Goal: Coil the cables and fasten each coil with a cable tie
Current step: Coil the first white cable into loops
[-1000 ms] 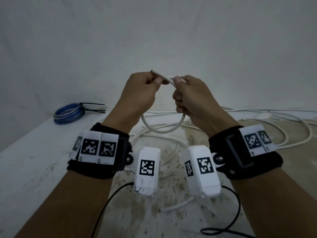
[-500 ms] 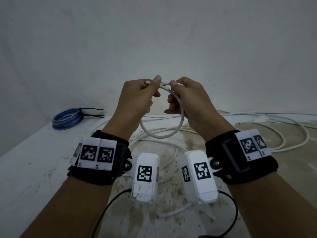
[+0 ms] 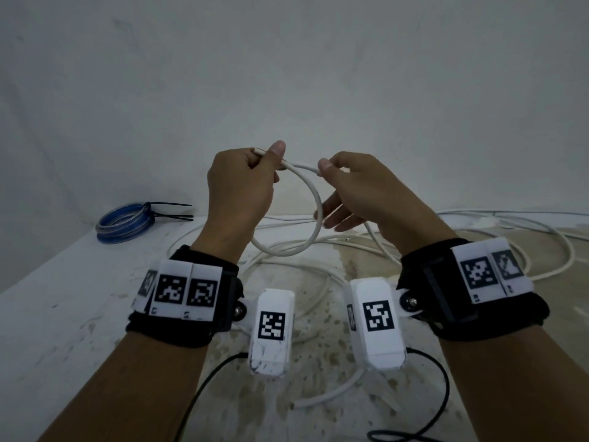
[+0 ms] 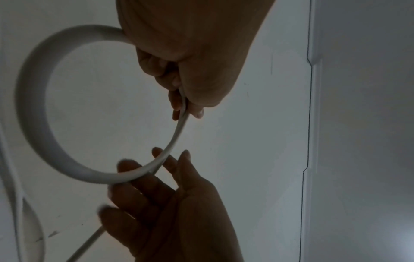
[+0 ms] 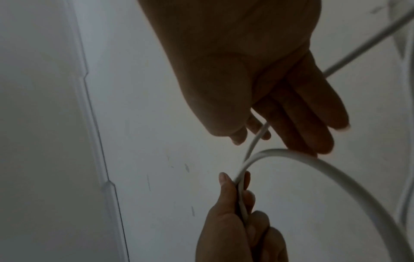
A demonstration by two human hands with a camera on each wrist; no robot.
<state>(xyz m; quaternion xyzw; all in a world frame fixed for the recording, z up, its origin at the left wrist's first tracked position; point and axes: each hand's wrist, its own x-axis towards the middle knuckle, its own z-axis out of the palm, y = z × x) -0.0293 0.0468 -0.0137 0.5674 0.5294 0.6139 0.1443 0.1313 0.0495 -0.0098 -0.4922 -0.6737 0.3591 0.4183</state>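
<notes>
My left hand (image 3: 271, 161) grips the white cable (image 3: 315, 205) near its free end, thumb on top, held above the table. A single loop of the cable hangs from that fist and curves round in the left wrist view (image 4: 29, 106). My right hand (image 3: 325, 169) pinches the same cable between thumb and index finger just right of the left hand; its other fingers (image 5: 325, 124) are stretched out behind the loop. The rest of the cable trails from the right palm down to the table.
A blue coil (image 3: 124, 220) bound with black cable ties (image 3: 172, 212) lies at the table's back left by the wall. Loose white cable (image 3: 541, 250) sprawls over the stained table (image 3: 63, 298) centre and right. Black camera leads (image 3: 204, 387) hang below my wrists.
The half loop under the hands has closed into a full, larger loop. My hands have drawn slightly apart, and the right hand's lower fingers have uncurled and spread.
</notes>
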